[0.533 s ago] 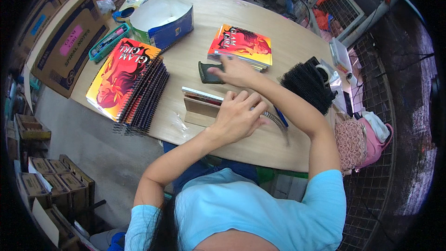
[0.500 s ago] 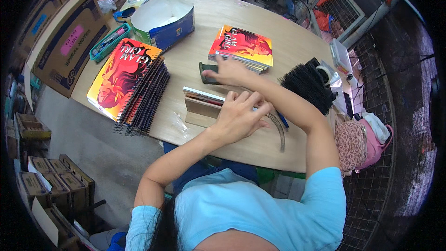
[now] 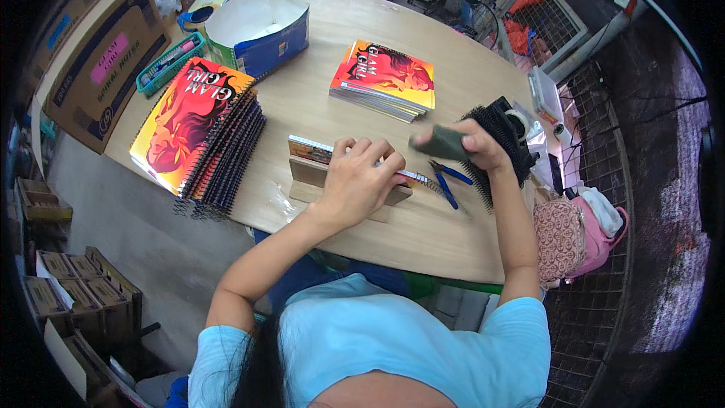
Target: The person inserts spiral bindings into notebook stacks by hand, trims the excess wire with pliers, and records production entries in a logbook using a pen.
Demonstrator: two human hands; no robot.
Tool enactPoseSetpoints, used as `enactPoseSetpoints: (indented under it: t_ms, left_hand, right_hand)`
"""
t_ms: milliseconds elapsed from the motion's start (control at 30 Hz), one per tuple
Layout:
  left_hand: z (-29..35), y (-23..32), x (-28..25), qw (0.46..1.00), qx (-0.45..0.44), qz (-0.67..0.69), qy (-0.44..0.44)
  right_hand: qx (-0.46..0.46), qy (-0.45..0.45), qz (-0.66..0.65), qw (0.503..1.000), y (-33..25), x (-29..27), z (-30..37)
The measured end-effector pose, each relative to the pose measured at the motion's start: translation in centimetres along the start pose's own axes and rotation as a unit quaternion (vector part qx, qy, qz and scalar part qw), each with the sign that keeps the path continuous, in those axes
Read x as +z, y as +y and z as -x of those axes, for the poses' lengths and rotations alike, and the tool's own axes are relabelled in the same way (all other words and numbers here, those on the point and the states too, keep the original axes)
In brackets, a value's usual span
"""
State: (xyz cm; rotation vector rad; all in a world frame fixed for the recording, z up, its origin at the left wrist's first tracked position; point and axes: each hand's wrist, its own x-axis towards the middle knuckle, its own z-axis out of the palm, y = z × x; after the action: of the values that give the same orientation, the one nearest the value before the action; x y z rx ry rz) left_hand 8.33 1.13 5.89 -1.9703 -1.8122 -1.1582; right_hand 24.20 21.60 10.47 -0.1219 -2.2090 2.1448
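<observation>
Round wooden table held a notebook on a wooden jig at centre, left hand pressed flat with fingers spread on it, right hand at 3 o'clock clutching a dark block; the notebook looked light, bendy, best gripped by its edges.

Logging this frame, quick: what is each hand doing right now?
Left hand: open, pressing flat on the notebook.
Right hand: closed around a dark green block.

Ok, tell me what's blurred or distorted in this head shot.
Head view: fisheye bends the round table edge and blackens the corners; the right hand and the dark green block it grips are motion-smeared; the left hand is sharp; lighting even, soft shadows.
</observation>
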Motion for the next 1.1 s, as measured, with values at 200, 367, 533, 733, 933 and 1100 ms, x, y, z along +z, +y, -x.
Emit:
enactPoseSetpoints:
  t_ms: [200, 367, 533, 733, 933, 1100]
  left_hand:
    - [0.1, -0.1, -0.4, 0.998, -0.036, 0.054, 0.002]
    - [0.3, -0.1, -0.6, 0.998, -0.034, 0.056, 0.005]
    - [0.7, -0.4, -0.3, 0.998, -0.050, 0.038, 0.029]
    - [1.9, -0.3, -1.4, 0.987, -0.112, -0.070, 0.089]
    - [3.0, -3.9, -1.4, 0.963, -0.204, 0.080, 0.160]
    - [2.1, -4.5, -1.0, 0.965, -0.188, 0.121, 0.139]
  right_hand:
    - [0.034, -0.077, 0.116, 0.990, -0.1, 0.4, -0.9]
    - [0.013, -0.095, 0.125, 0.987, 1.1, 0.6, -1.1]
    - [0.049, 0.020, 0.340, 0.939, 1.0, 0.1, -1.8]
    - [0.060, -0.072, 0.303, 0.949, 2.0, 0.7, -2.9]
    - [0.144, -0.045, 0.448, 0.881, 1.1, 1.4, -4.6]
    - [0.106, -0.092, 0.337, 0.931, 1.5, 0.6, -4.2]
